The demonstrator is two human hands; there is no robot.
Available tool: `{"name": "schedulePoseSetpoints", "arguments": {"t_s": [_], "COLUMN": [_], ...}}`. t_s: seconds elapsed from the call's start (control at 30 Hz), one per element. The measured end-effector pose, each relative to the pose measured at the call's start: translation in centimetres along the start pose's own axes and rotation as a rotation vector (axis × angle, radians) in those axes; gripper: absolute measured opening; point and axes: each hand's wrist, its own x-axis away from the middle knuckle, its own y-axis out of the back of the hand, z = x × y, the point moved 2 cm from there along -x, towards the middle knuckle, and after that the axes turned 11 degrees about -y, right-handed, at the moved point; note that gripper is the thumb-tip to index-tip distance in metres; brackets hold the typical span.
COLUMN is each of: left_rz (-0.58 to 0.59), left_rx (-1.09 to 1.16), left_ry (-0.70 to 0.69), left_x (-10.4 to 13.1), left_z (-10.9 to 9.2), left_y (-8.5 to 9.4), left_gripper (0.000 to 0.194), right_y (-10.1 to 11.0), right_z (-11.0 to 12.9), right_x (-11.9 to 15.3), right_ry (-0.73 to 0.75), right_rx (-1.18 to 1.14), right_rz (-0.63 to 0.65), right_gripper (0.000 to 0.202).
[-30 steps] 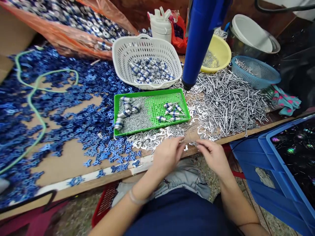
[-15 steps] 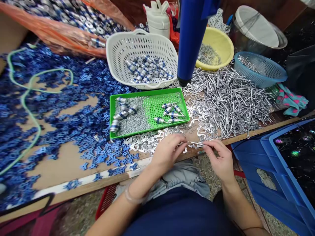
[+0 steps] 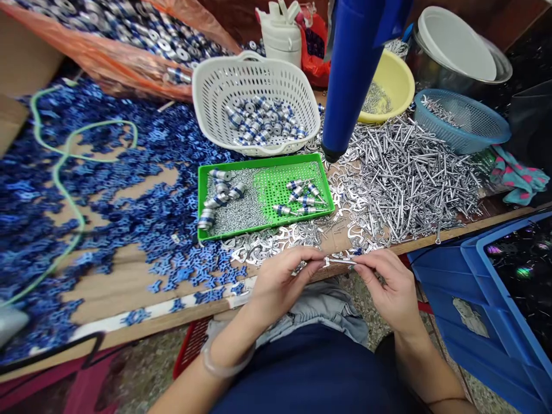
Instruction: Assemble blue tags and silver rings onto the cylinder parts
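Just over the table's front edge, a slim silver metal rod spans the gap between my two hands. My left hand pinches its left end between thumb and fingers. At the other end, my right hand grips it with thumb and forefinger. A small blue piece shows beside the right fingertips; whether it is held or lies behind them I cannot tell. Flat silver hooked pieces lie just behind my hands. Farther back sits a green tray with tiny metal bits and several silver-and-blue cylinders.
Blue star-like pieces cover the left side, crossed by a pale green cord. Silver eye rods are heaped right. Behind stand a white basket, yellow bowl and light-blue basket. A blue post hangs down centrally.
Both hands have come slightly lower in view, the rod still between them. The small blue piece now shows by the right fingertips. The whole scene has shifted a little rightward.
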Motion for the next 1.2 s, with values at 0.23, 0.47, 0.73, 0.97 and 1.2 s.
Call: {"name": "schedulePoseSetpoints", "arguments": {"t_s": [0.23, 0.47, 0.73, 0.97, 1.2], "left_rz": [0.1, 0.15, 0.074, 0.011, 0.019], "left_rx": [-0.258, -0.065, -0.315, -0.878, -0.805], "left_ry": [-0.194, -0.156, -0.057, 0.119, 0.189], "left_x": [0.0, -0.2, -1.0, -3.0, -3.5], "left_z": [-0.7, -1.0, 2.8, 9.0, 9.8], "left_y": [-0.1, 0.1, 1.5, 8.4, 9.0], "left_gripper": [0.013, 0.015, 0.038, 0.017, 0.02], "right_y": [0.1, -2.2, -4.9, -3.6, -4.5], "right_z": [0.5, -0.6, -2.5, -4.0, -2.1], "right_x": [0.3, 0.3, -1.3, -2.8, -3.0], "right_ry": [0.122, -0.277, -0.716, -0.744, -0.621], "right_rx": [0.129, -0.343, -0.851, -0.849, -0.739], "right_rz": [-0.002, 0.218, 0.323, 0.081, 0.067], "right_gripper": [0.02, 0.021, 0.025, 0.026, 0.017]}}
